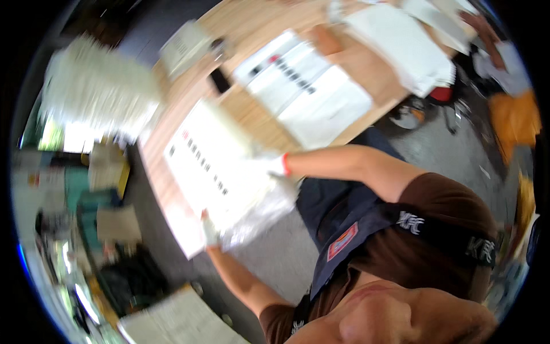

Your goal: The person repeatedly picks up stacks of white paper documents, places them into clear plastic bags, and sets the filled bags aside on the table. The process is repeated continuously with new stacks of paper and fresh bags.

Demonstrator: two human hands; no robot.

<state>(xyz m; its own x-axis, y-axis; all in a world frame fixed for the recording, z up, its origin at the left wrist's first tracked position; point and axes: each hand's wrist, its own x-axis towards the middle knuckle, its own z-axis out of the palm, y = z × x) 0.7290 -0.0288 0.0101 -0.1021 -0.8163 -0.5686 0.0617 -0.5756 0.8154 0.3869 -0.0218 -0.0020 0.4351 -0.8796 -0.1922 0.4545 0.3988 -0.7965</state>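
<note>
A thick stack of white printed bags [197, 143], with dark lettering and a red mark, lies at the table's near left. Clear crinkled plastic [260, 215] shows at its near end. My left hand [208, 229] grips the stack's near left corner, a fingertip over its top. My right hand [266, 164], in a white glove with a red cuff, rests at the stack's right side. Its fingers blur into the white surface. Farther right lies another flat white printed bag [303, 86], which neither hand touches.
A tall pale stack [97, 86] stands at far left. On the wooden table [252, 109] are a white bundle [184, 49], a black phone-like object [219, 80], a brown piece [326, 40] and white sheets [395, 43]. Another person's hand [478, 24] is at the far right.
</note>
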